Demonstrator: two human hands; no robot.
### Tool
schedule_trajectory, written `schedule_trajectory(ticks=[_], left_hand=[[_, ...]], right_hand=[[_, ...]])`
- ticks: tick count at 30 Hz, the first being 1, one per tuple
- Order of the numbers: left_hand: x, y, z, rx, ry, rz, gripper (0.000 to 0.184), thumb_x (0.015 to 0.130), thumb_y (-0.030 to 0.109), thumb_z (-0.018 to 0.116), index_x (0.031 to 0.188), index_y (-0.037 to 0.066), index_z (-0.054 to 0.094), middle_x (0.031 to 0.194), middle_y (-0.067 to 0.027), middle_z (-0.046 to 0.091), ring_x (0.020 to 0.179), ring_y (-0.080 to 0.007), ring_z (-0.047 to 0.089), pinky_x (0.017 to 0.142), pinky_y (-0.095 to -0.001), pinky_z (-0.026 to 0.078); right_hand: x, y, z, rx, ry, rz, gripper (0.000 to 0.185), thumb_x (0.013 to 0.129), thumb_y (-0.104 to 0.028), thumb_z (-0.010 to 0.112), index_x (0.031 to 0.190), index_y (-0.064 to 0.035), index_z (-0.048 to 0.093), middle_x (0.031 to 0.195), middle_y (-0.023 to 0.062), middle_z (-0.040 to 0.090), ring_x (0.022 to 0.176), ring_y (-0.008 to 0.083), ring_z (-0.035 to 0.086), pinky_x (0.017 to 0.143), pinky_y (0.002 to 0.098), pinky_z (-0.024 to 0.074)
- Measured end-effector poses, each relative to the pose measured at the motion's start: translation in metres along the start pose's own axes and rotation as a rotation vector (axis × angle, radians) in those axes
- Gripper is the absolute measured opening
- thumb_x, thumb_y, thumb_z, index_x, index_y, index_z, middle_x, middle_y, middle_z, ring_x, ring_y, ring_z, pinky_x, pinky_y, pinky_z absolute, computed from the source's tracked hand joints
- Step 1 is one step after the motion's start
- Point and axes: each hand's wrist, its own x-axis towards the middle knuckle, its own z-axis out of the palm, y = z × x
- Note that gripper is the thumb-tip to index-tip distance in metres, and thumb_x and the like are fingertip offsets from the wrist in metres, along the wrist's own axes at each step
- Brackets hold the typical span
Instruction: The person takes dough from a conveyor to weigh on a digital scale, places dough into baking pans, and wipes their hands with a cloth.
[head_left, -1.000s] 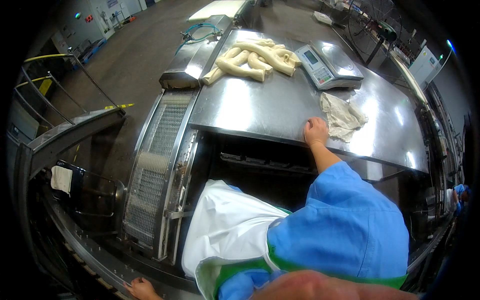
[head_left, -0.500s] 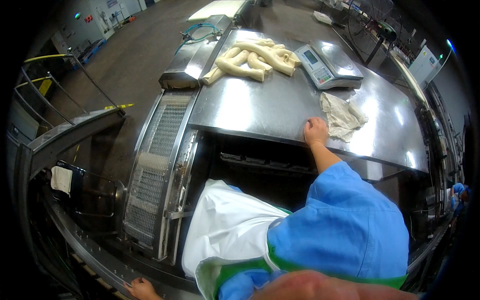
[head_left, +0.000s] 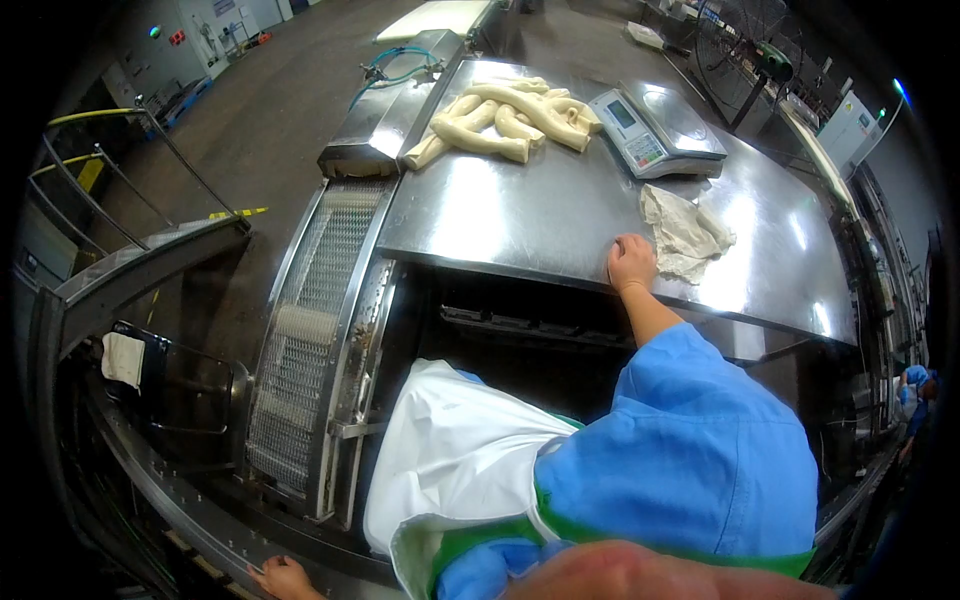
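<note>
My right hand rests at the front edge of the steel table, its fingers curled in and nothing visible in them. Just right of it lies a crumpled beige cloth. At the lower left my left hand lies on a metal rail with its fingers slightly apart, holding nothing. Several pale, smooth dough-like rolls are piled at the back left of the table. A digital scale with a steel platform stands right of the pile.
A mesh conveyor belt slopes along the table's left side, with a metal housing at its top. Farther left are steps with a handrail and a chair with a white cloth. Another person is at the far right.
Both my hands stay where they were. The other person at the far right edge has shifted slightly; the rolls, scale and cloth have not moved.
</note>
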Motion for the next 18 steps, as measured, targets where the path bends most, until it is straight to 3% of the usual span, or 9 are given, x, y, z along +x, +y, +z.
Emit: schedule_trajectory(ticks=[8, 10, 14, 16, 17, 18], left_hand=[[0.001, -0.006, 0.0, -0.051, -0.024, 0.023, 0.023, 0.081, 0.021, 0.067, 0.099, 0.007, 0.072, 0.119, -0.0091, 0.063, 0.133, -0.0327, 0.037, 0.108, -0.0488, 0.034], [-0.003, -0.004, -0.003, -0.064, -0.002, 0.005, 0.023, 0.082, 0.021, 0.067, 0.099, 0.007, 0.073, 0.118, -0.0099, 0.064, 0.133, -0.0327, 0.037, 0.109, -0.0484, 0.033], [-0.004, -0.002, 0.001, -0.067, 0.052, 0.007, 0.021, 0.082, 0.02, 0.065, 0.098, 0.008, 0.073, 0.114, -0.0119, 0.065, 0.13, -0.0323, 0.04, 0.112, -0.0469, 0.03], [0.012, -0.016, 0.02, -0.067, -0.008, 0.063, 0.02, 0.082, 0.02, 0.065, 0.096, 0.008, 0.073, 0.113, -0.0108, 0.065, 0.129, -0.032, 0.041, 0.113, -0.0463, 0.028], [0.019, -0.021, 0.025, -0.065, -0.065, 0.124, 0.019, 0.082, 0.02, 0.065, 0.095, 0.009, 0.073, 0.111, -0.0097, 0.066, 0.128, -0.0317, 0.042, 0.114, -0.0457, 0.026], [0.016, -0.019, 0.022, -0.063, -0.067, 0.126, 0.019, 0.082, 0.02, 0.065, 0.095, 0.009, 0.073, 0.111, -0.0097, 0.066, 0.128, -0.0317, 0.042, 0.114, -0.0457, 0.026]], right_hand=[[0.0, -0.004, -0.006, 0.005, 0.003, -0.007, 0.013, 0.08, -0.022, 0.06, 0.089, -0.0144, 0.066, 0.102, 0.0032, 0.063, 0.1, 0.0263, 0.057, 0.085, 0.0414, 0.0439], [0.003, -0.004, -0.008, -0.003, -0.122, 0.049, 0.019, 0.081, -0.024, 0.059, 0.096, -0.014, 0.067, 0.109, 0.0032, 0.063, 0.108, 0.0257, 0.054, 0.093, 0.0392, 0.0414], [0.019, 0.009, -0.01, 0.017, -0.139, 0.016, 0.018, 0.08, -0.023, 0.06, 0.094, -0.0151, 0.067, 0.105, 0.0049, 0.064, 0.102, 0.0279, 0.057, 0.088, 0.0416, 0.0445], [0.035, 0.013, -0.033, 0.084, 0.109, -0.062, 0.023, 0.081, -0.025, 0.059, 0.099, -0.0143, 0.068, 0.109, 0.01, 0.064, 0.106, 0.0305, 0.057, 0.091, 0.0419, 0.0443], [0.04, 0.019, -0.039, 0.081, 0.105, -0.061, 0.023, 0.081, -0.025, 0.059, 0.099, -0.0143, 0.068, 0.109, 0.01, 0.064, 0.106, 0.0305, 0.057, 0.091, 0.0419, 0.0443], [0.046, 0.027, -0.043, -0.076, 0.188, -0.057, 0.024, 0.082, -0.026, 0.058, 0.1, -0.0131, 0.068, 0.11, 0.0126, 0.063, 0.107, 0.0319, 0.057, 0.091, 0.0423, 0.0443]])
